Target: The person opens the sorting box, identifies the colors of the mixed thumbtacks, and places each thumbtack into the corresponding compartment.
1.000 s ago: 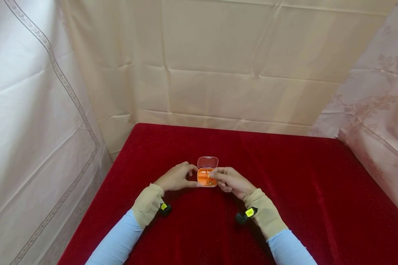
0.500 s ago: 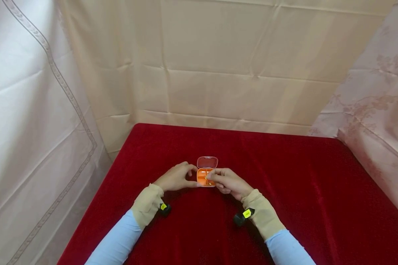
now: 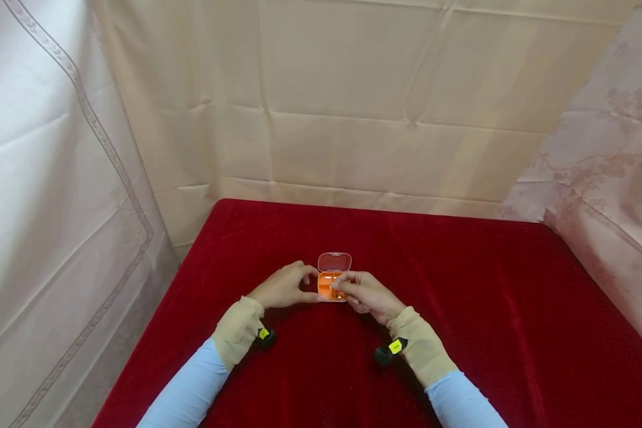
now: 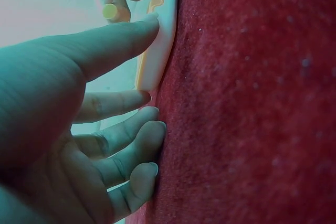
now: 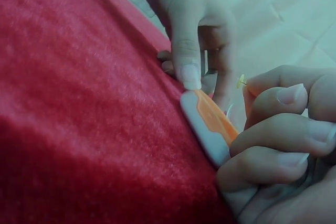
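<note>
A small pill box [image 3: 325,293] with a white shell and an orange divided insert lies on the red cloth, its transparent lid [image 3: 334,262] raised at the back. My left hand [image 3: 285,287] holds the box's left side between thumb and index finger, the other fingers bent beside it. Over the right half, my right hand [image 3: 373,294] pinches a thumbtack [image 5: 241,81] between thumb and index finger. Its round, flat yellow head faces left and a thin pin runs back into the fingertips. A tiny shiny golden piece [image 3: 339,296] lies in the front right compartment.
Red velvety cloth [image 3: 460,285] covers the table, whose far edge meets a beige curtain [image 3: 342,119]. Pale curtains hang along the left and right sides. Dark wrist cameras sit on both of my wrists, close above the cloth.
My right hand has shifted slightly left over the box with the thumbtack, covering more of the right compartments. The left hand and the box have hardly moved.
</note>
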The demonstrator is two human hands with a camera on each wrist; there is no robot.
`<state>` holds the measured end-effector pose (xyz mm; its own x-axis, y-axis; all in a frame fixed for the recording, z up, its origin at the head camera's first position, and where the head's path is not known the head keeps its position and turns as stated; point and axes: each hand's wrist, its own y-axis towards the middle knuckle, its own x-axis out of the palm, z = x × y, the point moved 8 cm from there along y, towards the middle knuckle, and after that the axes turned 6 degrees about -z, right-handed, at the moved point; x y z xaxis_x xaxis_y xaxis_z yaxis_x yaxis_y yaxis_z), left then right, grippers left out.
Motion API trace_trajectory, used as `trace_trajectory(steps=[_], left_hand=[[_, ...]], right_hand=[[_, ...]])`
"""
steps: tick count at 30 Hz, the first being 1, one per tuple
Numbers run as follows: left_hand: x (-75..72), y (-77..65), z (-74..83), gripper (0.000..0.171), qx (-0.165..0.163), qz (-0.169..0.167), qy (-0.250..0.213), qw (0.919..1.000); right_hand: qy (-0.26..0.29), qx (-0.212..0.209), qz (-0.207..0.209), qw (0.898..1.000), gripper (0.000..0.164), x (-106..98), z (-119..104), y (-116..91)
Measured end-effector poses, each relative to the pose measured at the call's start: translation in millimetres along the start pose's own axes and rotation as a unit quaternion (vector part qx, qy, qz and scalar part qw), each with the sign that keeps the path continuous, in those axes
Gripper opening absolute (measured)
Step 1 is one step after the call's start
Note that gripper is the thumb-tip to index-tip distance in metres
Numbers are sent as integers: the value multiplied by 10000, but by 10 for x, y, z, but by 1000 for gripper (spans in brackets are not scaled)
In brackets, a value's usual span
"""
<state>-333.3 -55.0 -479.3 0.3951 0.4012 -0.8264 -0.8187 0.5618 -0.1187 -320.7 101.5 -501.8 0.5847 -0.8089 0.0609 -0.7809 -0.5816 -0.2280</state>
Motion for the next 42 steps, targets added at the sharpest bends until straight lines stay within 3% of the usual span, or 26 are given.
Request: trace_trajectory(steps=[18,23,26,31,35,42], left_hand=[[4,8,2,54,62,-54,-48,10000],[-6,2,8,57,40,-54,-84,9999],[-12,6,12,59,43,-48,-138,9999],[-17,13,3,65,40,36,-205,9998],[-6,17,-22,69,-37,102,-188,9998],[15,13,-4,62,-1,89,-217,9997]], right_hand=[[-490,112,56,9987,29,7,35,4],[-338,20,6,9994,29,-46,-1,-6],[30,-71,221,9997,31,-153,-45,-25],[613,-394,967,9926,41,-365,-133,-50],[551,-491,1319,9885,52,-440,-146,-44],[378,-349,1353,9895,51,-423,-95,-30]])
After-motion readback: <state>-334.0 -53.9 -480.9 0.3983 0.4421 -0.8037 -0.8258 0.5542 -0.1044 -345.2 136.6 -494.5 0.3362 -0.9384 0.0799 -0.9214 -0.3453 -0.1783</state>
